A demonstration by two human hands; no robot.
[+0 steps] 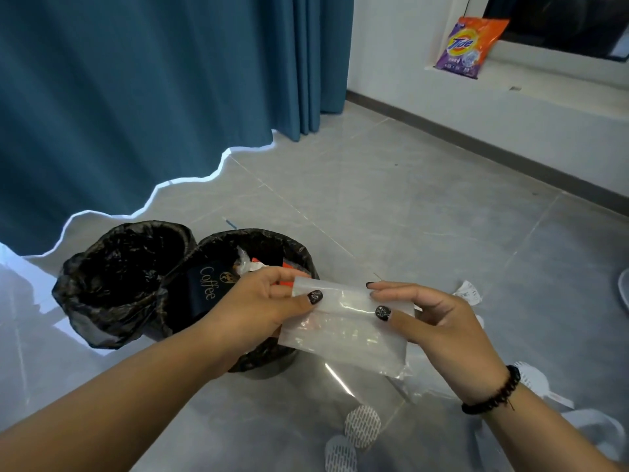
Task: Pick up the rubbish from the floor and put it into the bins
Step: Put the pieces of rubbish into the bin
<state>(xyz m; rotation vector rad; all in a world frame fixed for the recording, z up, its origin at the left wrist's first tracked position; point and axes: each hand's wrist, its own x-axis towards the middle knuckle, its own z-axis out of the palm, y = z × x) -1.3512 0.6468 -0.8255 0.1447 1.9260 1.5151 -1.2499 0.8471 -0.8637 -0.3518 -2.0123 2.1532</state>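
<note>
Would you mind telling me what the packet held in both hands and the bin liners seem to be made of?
The translucent whitish packet pinched by the left hand and right hand looks like thin glossy plastic film: it shows highlights and creases. The crinkled black liners of the two bins look like thin, slightly shiny plastic, bunched over the rims.

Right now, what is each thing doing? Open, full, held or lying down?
Clear plastic bag: held flat in the air between both hands.
Left hand: pinches the bag's left end.
Right hand: pinches the bag's top edge.
Right bin: open, lined in black, rubbish inside.
Left bin: open, lined in black, contents too dark to tell.
Detergent packet: leaning on the window ledge.
Curtain: hanging to the floor.
</note>
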